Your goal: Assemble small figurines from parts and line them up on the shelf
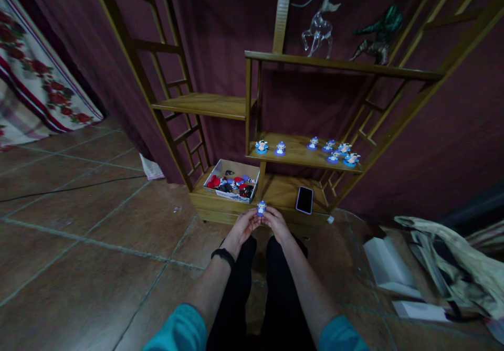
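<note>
Between my two hands a small purple-and-white figurine (261, 209) is held upright, in front of the shelf's lower edge. My left hand (247, 223) grips it from the left side, fingers closed. From the right, my right hand (276, 222) closes its fingers on the same figurine. Just beyond my hands, an open cardboard box (220, 193) holds a jumble of red, black and purple figurine pieces. On the middle shelf (295, 154) stand several similar figurines, among them a purple one (280, 148) and a blue-based one (261, 147).
A phone (304, 200) lies on the bottom shelf, right of my hands. Higher up stand a clear glass deer (319, 28) and a dark green statue (378, 39). White boxes (388, 267) and a pale cloth bag (452, 256) lie on the floor at right. A cable (79, 187) crosses the tiles.
</note>
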`<action>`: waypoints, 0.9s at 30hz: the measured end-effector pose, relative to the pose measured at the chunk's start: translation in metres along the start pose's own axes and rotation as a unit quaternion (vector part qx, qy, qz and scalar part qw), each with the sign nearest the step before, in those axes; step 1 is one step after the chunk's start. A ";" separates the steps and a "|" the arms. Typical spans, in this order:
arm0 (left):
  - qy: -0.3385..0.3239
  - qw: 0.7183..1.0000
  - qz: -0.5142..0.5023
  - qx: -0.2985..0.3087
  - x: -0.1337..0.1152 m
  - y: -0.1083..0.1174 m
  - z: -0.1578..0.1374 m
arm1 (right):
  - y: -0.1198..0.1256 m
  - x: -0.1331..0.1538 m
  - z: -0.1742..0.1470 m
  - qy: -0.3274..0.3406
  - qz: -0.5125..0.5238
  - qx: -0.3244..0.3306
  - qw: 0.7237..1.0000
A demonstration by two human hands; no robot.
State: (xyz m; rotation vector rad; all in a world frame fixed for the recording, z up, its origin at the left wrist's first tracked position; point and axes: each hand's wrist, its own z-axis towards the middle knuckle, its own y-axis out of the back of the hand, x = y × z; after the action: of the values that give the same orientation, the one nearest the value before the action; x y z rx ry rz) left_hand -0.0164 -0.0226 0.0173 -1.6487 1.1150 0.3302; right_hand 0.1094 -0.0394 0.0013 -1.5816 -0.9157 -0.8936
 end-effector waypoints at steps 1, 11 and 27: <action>0.001 1.000 -0.003 -0.004 0.000 0.000 0.000 | 0.000 0.000 0.000 0.001 -0.001 0.001 1.000; -0.033 0.999 0.001 -0.005 0.006 0.002 0.003 | -0.002 0.006 -0.004 0.015 -0.002 0.014 1.000; -0.048 0.999 0.003 0.010 0.005 0.002 0.001 | 0.000 0.009 -0.005 0.019 -0.008 0.021 1.000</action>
State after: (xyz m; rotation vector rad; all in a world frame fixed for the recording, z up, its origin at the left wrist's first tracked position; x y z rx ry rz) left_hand -0.0149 -0.0247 0.0124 -1.5948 1.0477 0.3963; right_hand 0.1129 -0.0433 0.0103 -1.5194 -0.9157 -0.9072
